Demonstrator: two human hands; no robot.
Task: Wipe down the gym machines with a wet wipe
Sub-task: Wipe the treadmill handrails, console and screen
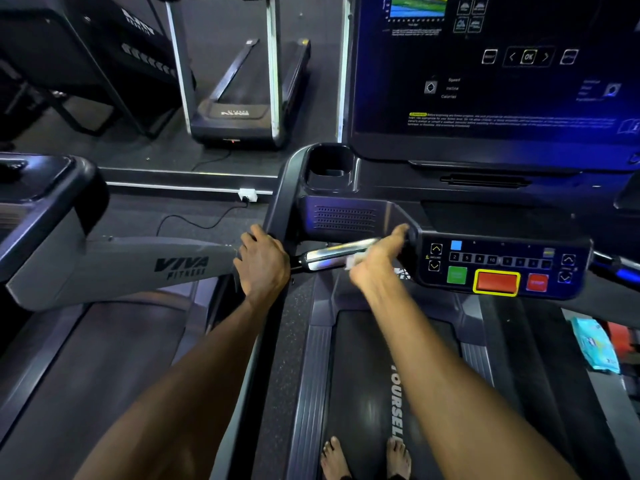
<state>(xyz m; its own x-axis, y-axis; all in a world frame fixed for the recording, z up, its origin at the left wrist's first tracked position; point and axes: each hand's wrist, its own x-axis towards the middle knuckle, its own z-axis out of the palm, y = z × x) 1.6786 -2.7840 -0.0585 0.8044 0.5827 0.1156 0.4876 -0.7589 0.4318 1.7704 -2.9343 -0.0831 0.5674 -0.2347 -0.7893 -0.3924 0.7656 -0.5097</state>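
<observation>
I stand barefoot on a treadmill belt point(367, 386). My right hand point(375, 263) holds a white wet wipe point(354, 261) against the chrome grip bar point(332, 257) just left of the button panel point(502, 268). Only a small corner of the wipe shows under the palm. My left hand point(263, 261) grips the dark left handrail point(277, 209) where it meets the console. The bar runs between the two hands.
A dark console screen point(491, 77) rises above the panel, with a cup holder point(329, 166) at its left. A neighbouring grey treadmill arm point(138, 268) lies close on the left. A blue wipes packet point(595, 344) lies at the right. Another treadmill point(242, 91) stands ahead.
</observation>
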